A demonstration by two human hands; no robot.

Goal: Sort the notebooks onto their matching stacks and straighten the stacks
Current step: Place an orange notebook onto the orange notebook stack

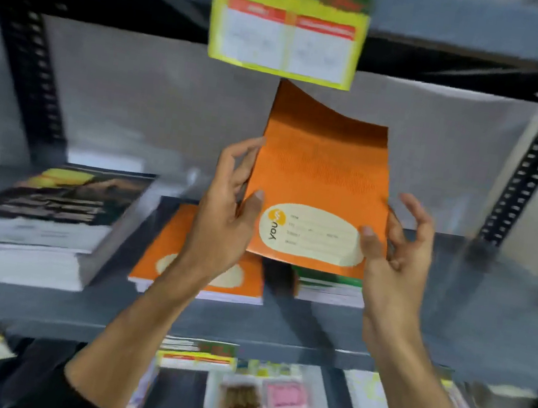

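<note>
I hold an orange notebook [321, 176] with a cream name label upright above the grey shelf [278, 322]. My left hand [228, 212] grips its left edge and my right hand [399, 253] grips its lower right corner, with the other fingers spread. Below the left hand lies a stack of matching orange notebooks [166, 258]. A green-covered stack [328, 286] sits just under the held notebook, mostly hidden. A taller stack with a dark cover [49, 207] stands at the left of the shelf.
A yellow-green notebook [286, 36] hangs over the edge of the shelf above. Black perforated uprights [33, 77] frame both sides. Below the shelf are more notebooks [198, 354] and a clear packet [267, 400] with brown and pink items.
</note>
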